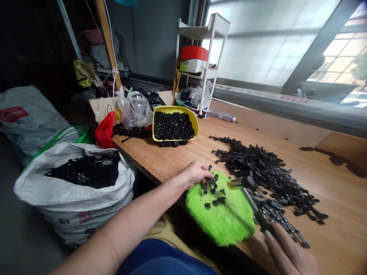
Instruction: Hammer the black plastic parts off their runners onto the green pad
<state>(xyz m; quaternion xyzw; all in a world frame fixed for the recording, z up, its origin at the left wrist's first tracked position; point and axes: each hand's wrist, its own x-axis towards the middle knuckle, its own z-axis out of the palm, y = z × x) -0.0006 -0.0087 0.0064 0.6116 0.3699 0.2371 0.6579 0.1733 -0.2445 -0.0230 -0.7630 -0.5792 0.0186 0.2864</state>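
My left hand (198, 173) is closed in a pinch at the far left edge of a bright green fluffy pad (228, 227). Between its fingertips is a black plastic piece (210, 180) with several round studs. Loose small black round parts (216, 202) lie on the pad just below it. Wrapped around the dark handle of a hammer is my right hand (289, 251), at the lower right. The hammer's yellow and black head (241, 183) hangs over the pad's right side, apart from the left hand.
A big heap of black strip-like pieces (261, 166) spreads across the wooden table (337, 199). Farther back stands a yellow tub (196, 126) full of small black parts. On the floor at left, a white woven sack (79, 208) holds dark material. A white shelf rack (212, 29) rises behind.
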